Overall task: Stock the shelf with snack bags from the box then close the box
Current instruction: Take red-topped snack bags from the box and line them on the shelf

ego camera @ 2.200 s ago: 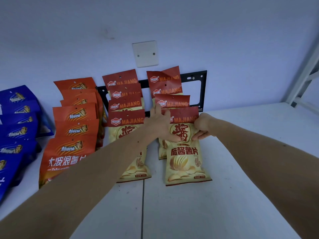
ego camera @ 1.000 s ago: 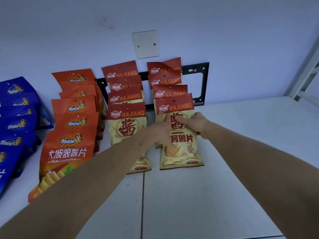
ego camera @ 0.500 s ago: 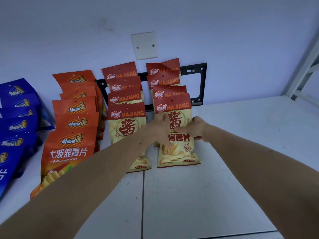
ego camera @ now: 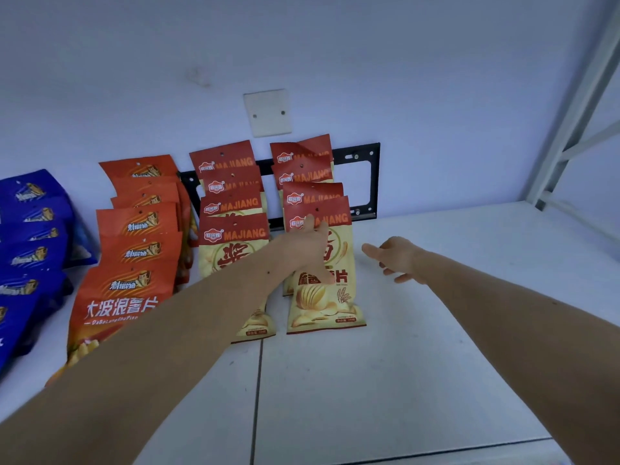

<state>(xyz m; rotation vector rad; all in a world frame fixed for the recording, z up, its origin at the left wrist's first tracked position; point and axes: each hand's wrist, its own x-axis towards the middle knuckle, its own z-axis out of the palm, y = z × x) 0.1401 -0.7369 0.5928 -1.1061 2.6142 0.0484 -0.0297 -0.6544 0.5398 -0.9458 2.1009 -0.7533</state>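
Head view. Shelf (ego camera: 419, 364): white board with a seam running front to back near its middle; pale wall behind.

Wall items: blank cover plate (ego camera: 267, 113); black metal bracket (ego camera: 374, 182) along the shelf's back edge, partly hidden by bags.

Far right: white upright frame (ego camera: 570, 105).

Left edge: blue bags (ego camera: 30, 253), overlapped in a row.

Next row: orange bags (ego camera: 134, 250), overlapped, the front one largest in view, its lower corner behind the left forearm.

Middle: two rows of red-topped, cream-bodied "MAJIANG" bags. Left row (ego camera: 231, 203): four headers show, front bag crossed by the left forearm. Right row (ego camera: 310, 182): four headers show.

Front bag (ego camera: 323, 303) of the right row: lies flat just right of the seam, top leaning on the bags behind; chip picture and dark red characters on its face.

Left hand (ego camera: 310, 250): fingers straight, lying on the front bag's upper face, gripping nothing.

Right hand (ego camera: 394, 258): just right of the front bag, apart from it, fingers loosely spread, holding nothing.
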